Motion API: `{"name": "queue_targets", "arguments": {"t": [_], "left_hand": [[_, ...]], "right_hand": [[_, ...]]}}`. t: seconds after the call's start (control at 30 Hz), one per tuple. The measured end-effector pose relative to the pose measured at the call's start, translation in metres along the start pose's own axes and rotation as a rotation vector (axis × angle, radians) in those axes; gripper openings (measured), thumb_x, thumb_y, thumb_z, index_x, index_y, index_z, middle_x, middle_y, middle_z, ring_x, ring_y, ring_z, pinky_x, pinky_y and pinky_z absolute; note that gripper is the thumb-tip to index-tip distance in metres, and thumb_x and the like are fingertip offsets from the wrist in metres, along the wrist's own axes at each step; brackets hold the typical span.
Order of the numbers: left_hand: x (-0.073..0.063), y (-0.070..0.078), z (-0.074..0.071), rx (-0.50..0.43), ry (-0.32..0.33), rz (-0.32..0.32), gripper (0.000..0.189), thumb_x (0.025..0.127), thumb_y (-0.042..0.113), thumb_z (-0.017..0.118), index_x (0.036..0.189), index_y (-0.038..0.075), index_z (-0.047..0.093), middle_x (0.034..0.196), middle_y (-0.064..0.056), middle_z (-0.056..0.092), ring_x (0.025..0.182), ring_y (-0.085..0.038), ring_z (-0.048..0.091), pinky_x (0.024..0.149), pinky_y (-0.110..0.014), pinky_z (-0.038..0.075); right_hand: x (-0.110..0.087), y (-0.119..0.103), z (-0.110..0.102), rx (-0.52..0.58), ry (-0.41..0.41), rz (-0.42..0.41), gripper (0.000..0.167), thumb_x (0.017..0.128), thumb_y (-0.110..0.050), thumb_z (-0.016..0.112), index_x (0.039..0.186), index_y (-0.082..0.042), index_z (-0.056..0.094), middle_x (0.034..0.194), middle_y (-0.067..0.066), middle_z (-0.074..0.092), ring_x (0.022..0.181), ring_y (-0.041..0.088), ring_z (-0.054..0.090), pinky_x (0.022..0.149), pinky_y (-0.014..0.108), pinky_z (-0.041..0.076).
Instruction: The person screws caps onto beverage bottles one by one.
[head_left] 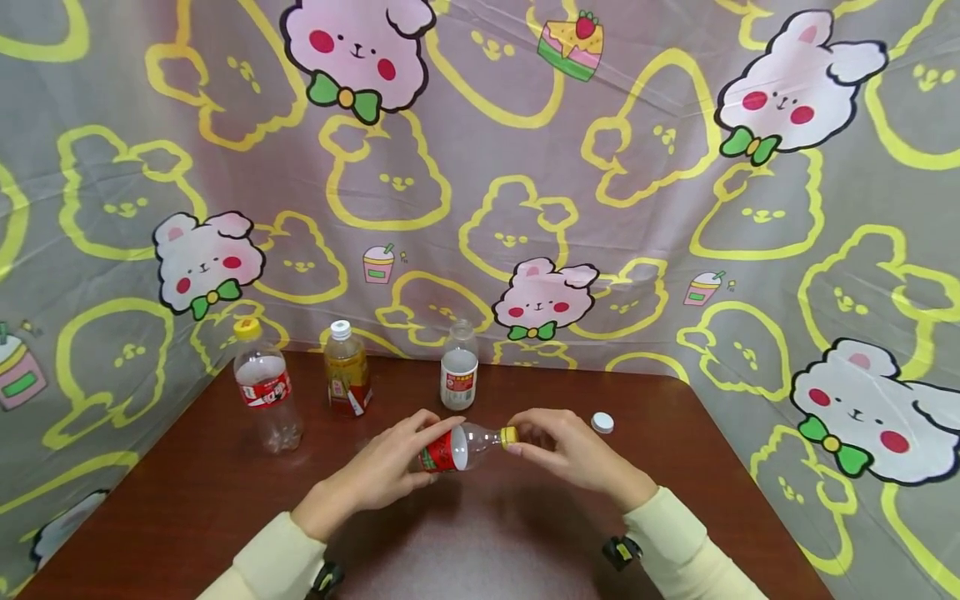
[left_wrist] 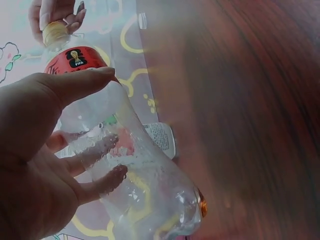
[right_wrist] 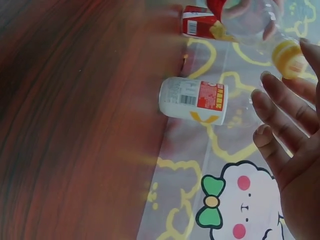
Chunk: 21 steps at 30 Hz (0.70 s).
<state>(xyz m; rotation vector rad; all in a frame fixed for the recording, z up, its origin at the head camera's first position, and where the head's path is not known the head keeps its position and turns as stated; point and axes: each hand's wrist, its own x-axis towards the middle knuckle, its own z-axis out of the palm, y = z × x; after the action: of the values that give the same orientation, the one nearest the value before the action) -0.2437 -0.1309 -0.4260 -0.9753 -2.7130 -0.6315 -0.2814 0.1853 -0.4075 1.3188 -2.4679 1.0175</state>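
A clear plastic bottle (head_left: 480,442) with a red label lies tilted on its side in the air above the table, its neck pointing right. My left hand (head_left: 390,458) grips it around the body. In the left wrist view the thumb crosses the bottle near the red label (left_wrist: 75,58), and the fingers show through the clear wall. At the neck is a yellow cap (head_left: 510,437), which my right hand (head_left: 562,450) pinches between thumb and forefinger. The other fingers of that hand stand apart from the cap in the right wrist view.
Along the back of the brown table (head_left: 510,533) stand a clear bottle with a yellow cap (head_left: 266,383), a white-capped bottle with a yellow-red label (head_left: 347,371) and a white-labelled bottle (head_left: 459,379). A loose white cap (head_left: 602,422) lies at the right. Patterned cloth (head_left: 517,217) hangs behind.
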Motion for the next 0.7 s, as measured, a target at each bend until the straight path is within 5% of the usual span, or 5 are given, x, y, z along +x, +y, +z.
{"name": "queue_targets", "arguments": {"t": [0.43, 0.7], "left_hand": [[-0.001, 0.004, -0.003, 0.015, 0.040, 0.046, 0.089, 0.082, 0.016, 0.087, 0.156, 0.034, 0.042, 0.130, -0.002, 0.053, 0.113, -0.022, 0.057, 0.089, -0.047, 0.054], [0.002, 0.012, -0.003, 0.220, 0.189, 0.109, 0.089, 0.076, 0.005, 0.086, 0.153, 0.026, 0.048, 0.123, -0.005, 0.056, 0.106, -0.027, 0.060, 0.087, -0.049, 0.051]], "right_hand": [[0.000, -0.008, 0.003, -0.278, -0.047, -0.016, 0.011, 0.101, -0.034, 0.065, 0.106, -0.026, 0.060, 0.088, -0.018, 0.053, 0.074, 0.001, 0.053, 0.064, 0.021, 0.047], [0.001, -0.010, 0.014, -0.181, 0.021, 0.015, 0.014, 0.105, -0.036, 0.056, 0.095, -0.026, 0.059, 0.076, -0.017, 0.049, 0.068, 0.001, 0.050, 0.059, 0.022, 0.043]]}}
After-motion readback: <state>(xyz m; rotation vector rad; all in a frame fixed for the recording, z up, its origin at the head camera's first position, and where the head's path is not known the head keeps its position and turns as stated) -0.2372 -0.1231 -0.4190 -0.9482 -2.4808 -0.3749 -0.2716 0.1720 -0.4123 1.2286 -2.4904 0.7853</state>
